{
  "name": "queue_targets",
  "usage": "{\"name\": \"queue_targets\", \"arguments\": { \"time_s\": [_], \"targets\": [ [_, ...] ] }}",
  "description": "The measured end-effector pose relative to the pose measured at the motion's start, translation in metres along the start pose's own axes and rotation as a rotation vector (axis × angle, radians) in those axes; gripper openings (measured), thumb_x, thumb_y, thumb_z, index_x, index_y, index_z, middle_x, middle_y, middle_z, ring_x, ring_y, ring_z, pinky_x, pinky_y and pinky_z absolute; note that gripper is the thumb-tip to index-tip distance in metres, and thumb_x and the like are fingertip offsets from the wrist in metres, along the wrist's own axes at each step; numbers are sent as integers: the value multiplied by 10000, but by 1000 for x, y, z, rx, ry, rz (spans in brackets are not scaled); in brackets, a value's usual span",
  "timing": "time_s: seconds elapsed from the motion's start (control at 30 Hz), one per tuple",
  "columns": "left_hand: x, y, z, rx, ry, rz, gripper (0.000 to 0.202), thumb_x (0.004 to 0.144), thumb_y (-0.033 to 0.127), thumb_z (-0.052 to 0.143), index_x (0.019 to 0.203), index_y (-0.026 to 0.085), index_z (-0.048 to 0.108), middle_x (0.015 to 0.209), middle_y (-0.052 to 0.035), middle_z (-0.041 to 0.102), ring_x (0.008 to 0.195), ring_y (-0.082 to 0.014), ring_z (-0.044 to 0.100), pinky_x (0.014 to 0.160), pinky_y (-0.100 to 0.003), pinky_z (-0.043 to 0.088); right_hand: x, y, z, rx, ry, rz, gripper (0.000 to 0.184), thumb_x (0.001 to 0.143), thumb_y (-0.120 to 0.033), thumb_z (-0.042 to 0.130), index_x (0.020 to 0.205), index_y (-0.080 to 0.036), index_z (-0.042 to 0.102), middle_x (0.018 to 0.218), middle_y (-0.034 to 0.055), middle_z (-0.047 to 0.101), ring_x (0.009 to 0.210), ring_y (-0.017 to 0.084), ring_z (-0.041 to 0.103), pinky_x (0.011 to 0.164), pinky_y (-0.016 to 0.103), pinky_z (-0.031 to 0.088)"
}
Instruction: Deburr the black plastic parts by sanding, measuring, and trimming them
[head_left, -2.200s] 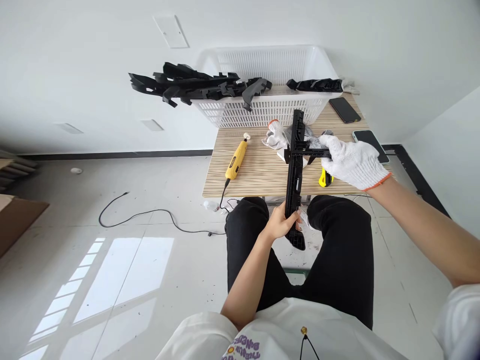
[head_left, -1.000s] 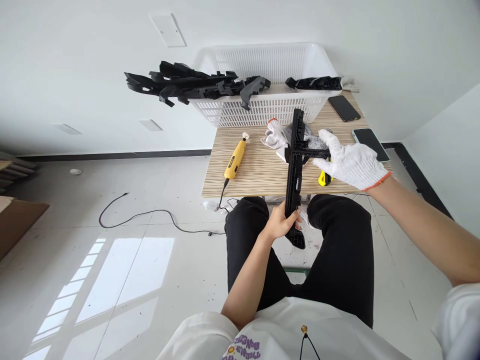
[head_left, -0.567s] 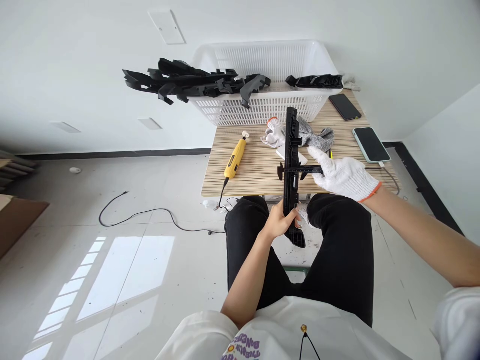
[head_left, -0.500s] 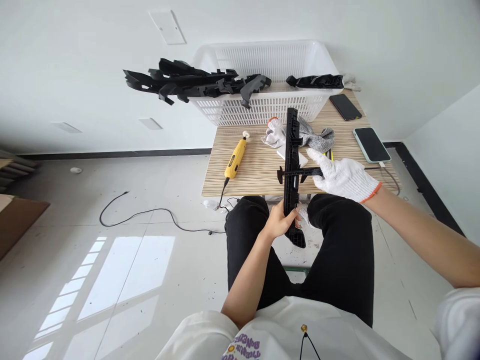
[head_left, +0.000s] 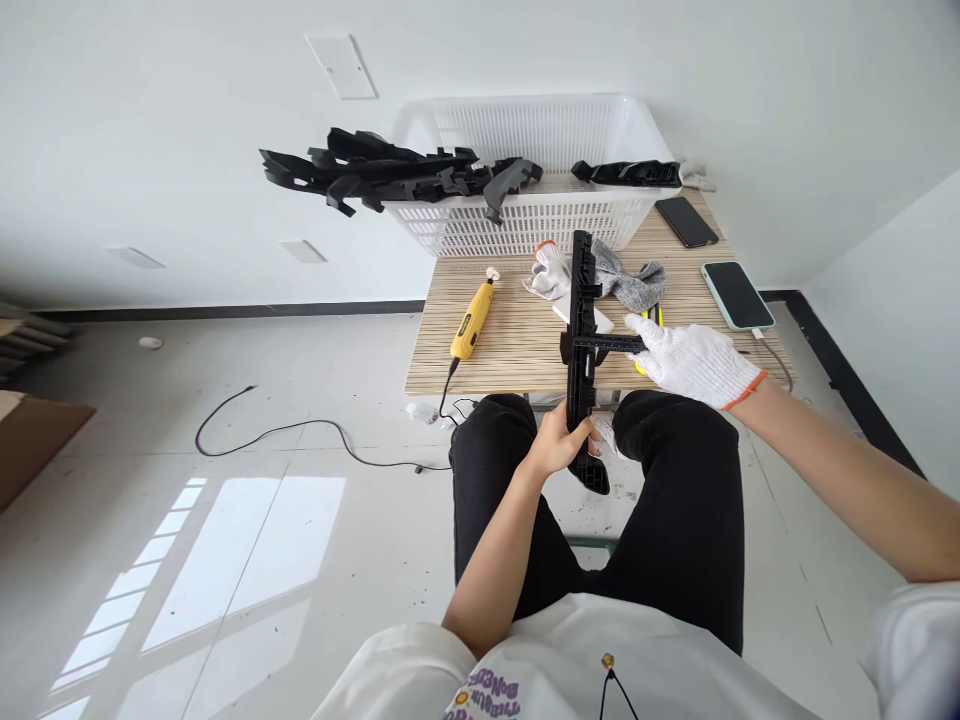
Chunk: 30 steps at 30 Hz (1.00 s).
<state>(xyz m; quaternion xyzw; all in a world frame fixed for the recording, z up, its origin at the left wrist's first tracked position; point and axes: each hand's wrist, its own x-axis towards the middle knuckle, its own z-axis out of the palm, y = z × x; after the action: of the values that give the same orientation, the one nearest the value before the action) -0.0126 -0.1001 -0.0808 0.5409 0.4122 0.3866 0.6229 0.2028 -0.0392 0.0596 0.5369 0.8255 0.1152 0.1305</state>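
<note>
My bare left hand (head_left: 557, 440) is closed round the lower part of a long black plastic part (head_left: 582, 300), which stands lengthwise above my knees. In my right hand (head_left: 686, 360), covered by a white knit glove with an orange cuff, is a black caliper (head_left: 613, 343). The caliper lies across the plastic part, its jaws at the part's middle. Behind the part, on the table, are a white glove (head_left: 550, 270), a grey glove (head_left: 636, 285) and a partly hidden white flat item.
A yellow rotary tool (head_left: 473, 320) lies on the striped table (head_left: 439, 345), its cord hanging off the front edge. Black plastic parts (head_left: 405, 175) rest across a white basket (head_left: 525, 215). Two phones, a black phone (head_left: 685, 222) and a light-cased phone (head_left: 737, 295), are at right.
The caliper and my gloved right hand have shifted slightly against the plastic part, uncovering more of a yellow item behind. The whole view has tilted a little. My left hand keeps its grip.
</note>
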Motion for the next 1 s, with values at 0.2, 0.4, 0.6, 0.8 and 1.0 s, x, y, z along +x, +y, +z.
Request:
{"name": "queue_targets", "arguments": {
  "time_s": [0.2,0.4,0.6,0.8,1.0],
  "targets": [
    [4,3,1,-107,-56,-61,385,913,486,654,1112,166,574,688,25,677,522,-167,684,604,-310,557,2,-10,21,55,4,52,550,1040,-512,286,1421,-170,489,943,146,744,753,298,712,577,293,270],
    [7,5,3,-237,-90,-93,381,871,445,699,1104,162,596,627,45,637,523,-149,641,636,-323,568,14,-10,31,97,77,49,550,1047,-448,220,1336,-131,565,1000,182,732,835,301,697,616,313,223],
    [5,-3,3,-350,73,-178,392,789,382,797,1051,145,626,668,39,601,567,-104,596,612,-258,534,23,-7,41,183,154,42,534,1038,-457,262,1346,-137,559,1186,192,711,980,313,680,692,328,286],
    [-9,2,6,-491,107,-179,364,751,340,777,1046,165,654,806,30,545,673,-71,550,820,-292,594,21,-14,32,192,105,146,524,1041,-451,294,1335,-78,517,1214,247,681,996,304,669,725,331,329],
    [-24,14,10,-553,54,-173,506,683,182,743,1179,217,649,858,34,548,676,-74,543,760,-282,587,14,-19,19,126,88,148,574,1062,-504,198,1309,-69,479,1161,243,656,877,234,602,715,301,334]
  ]
}}
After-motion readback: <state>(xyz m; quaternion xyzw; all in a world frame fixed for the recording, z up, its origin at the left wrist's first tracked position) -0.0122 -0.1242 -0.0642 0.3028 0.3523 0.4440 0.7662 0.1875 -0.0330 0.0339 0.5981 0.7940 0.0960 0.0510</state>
